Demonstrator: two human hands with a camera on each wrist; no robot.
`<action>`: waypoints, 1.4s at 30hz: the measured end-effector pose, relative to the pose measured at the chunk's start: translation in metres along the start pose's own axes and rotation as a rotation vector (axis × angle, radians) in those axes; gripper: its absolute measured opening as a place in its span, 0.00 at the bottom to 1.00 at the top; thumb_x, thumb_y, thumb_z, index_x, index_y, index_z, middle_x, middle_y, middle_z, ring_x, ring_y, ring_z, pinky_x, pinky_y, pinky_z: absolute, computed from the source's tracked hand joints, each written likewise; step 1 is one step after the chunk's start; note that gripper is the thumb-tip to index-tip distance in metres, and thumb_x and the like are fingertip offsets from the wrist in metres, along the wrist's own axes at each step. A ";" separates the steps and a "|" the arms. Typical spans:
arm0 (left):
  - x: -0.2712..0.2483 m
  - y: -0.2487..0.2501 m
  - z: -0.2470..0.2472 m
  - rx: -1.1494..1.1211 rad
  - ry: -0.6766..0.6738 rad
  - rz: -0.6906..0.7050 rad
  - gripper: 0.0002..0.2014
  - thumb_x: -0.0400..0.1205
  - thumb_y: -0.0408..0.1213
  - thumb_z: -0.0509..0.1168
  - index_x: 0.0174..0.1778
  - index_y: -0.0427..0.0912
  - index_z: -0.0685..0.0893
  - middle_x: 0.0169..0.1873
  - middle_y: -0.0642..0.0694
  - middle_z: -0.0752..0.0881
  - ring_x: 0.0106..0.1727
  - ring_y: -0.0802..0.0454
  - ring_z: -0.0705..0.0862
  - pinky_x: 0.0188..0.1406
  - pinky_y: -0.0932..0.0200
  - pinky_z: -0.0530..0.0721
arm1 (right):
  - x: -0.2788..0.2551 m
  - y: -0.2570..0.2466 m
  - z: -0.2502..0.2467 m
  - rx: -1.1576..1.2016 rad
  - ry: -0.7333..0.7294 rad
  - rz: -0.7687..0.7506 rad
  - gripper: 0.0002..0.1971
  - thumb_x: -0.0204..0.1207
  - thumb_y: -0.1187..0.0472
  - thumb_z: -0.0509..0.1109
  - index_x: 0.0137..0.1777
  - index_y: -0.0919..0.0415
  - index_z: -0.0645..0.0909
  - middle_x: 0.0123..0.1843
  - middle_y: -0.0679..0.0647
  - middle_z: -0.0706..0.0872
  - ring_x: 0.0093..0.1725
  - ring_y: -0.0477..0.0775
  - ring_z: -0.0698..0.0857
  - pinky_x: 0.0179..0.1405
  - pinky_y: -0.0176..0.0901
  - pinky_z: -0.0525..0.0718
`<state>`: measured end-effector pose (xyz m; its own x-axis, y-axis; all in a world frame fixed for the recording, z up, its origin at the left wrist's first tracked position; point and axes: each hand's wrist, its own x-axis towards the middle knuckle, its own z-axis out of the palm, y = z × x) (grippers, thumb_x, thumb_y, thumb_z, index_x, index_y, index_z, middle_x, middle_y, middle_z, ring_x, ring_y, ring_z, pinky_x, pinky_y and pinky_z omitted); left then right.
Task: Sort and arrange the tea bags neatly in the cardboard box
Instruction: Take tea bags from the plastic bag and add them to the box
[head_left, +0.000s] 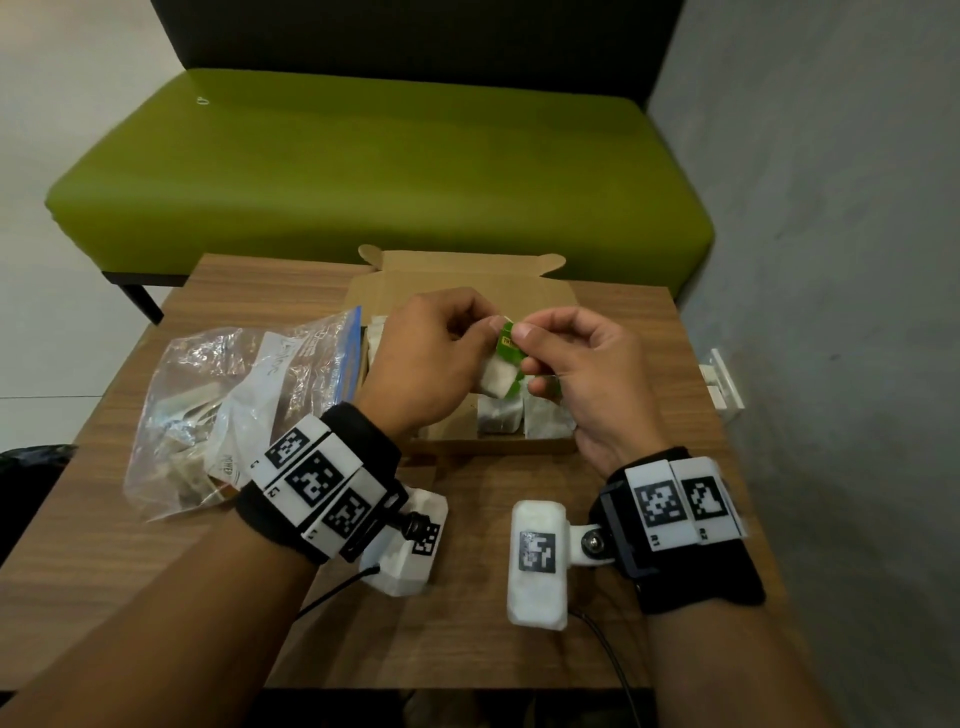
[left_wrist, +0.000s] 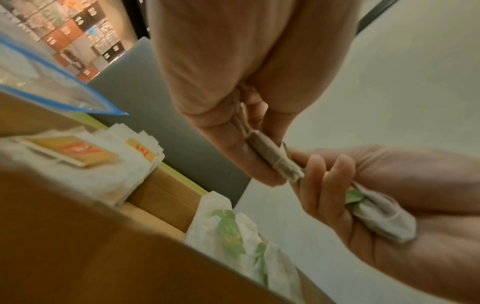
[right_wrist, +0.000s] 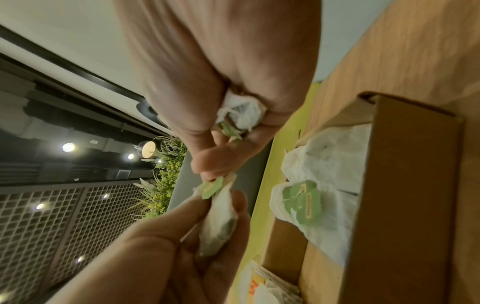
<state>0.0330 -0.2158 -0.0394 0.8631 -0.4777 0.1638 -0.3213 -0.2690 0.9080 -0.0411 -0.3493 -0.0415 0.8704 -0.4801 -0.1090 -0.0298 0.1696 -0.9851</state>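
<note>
Above the open cardboard box (head_left: 493, 446) my left hand (head_left: 485, 343) grips a white tea bag (head_left: 496, 376) (right_wrist: 221, 222) between thumb and fingers. My right hand (head_left: 527, 348) pinches that bag's green tag (head_left: 508, 344) (right_wrist: 211, 188) with thumb and forefinger. Its curled fingers also hold a second, crumpled tea bag (left_wrist: 384, 218) (right_wrist: 241, 115) in the palm. Inside the box, green-tagged tea bags (right_wrist: 303, 201) (left_wrist: 228, 226) lie at the near right. Yellow-tagged tea bags (left_wrist: 78, 152) lie at the left. My hands hide most of the box's middle.
A clear zip bag (head_left: 234, 410) with a blue seal lies left of the box and holds more tea bags. The box sits on a small wooden table (head_left: 493, 649). A green bench (head_left: 363, 171) stands behind it, and a grey wall (head_left: 831, 260) is close on the right.
</note>
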 end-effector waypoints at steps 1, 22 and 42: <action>0.000 0.000 0.000 -0.066 -0.011 -0.043 0.08 0.85 0.37 0.66 0.42 0.42 0.87 0.35 0.43 0.89 0.37 0.45 0.89 0.36 0.38 0.91 | 0.000 0.000 0.001 -0.006 0.010 -0.009 0.03 0.77 0.69 0.77 0.47 0.64 0.86 0.36 0.54 0.88 0.29 0.41 0.85 0.25 0.32 0.82; 0.000 -0.005 -0.004 -0.023 -0.239 -0.292 0.05 0.80 0.36 0.73 0.44 0.38 0.88 0.37 0.44 0.90 0.34 0.57 0.86 0.34 0.61 0.86 | 0.004 0.008 -0.017 -0.362 -0.074 0.139 0.04 0.75 0.60 0.80 0.44 0.55 0.87 0.38 0.51 0.84 0.29 0.43 0.76 0.23 0.35 0.72; -0.001 -0.020 0.018 0.406 -0.206 -0.292 0.05 0.78 0.42 0.75 0.44 0.47 0.88 0.40 0.49 0.89 0.39 0.56 0.89 0.38 0.63 0.85 | 0.007 -0.005 -0.015 0.528 0.079 0.413 0.17 0.86 0.44 0.63 0.50 0.58 0.81 0.39 0.53 0.80 0.35 0.47 0.78 0.34 0.37 0.78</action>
<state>0.0317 -0.2253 -0.0645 0.8579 -0.4777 -0.1892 -0.2393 -0.6974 0.6756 -0.0423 -0.3666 -0.0398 0.8001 -0.3436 -0.4917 -0.0905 0.7412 -0.6652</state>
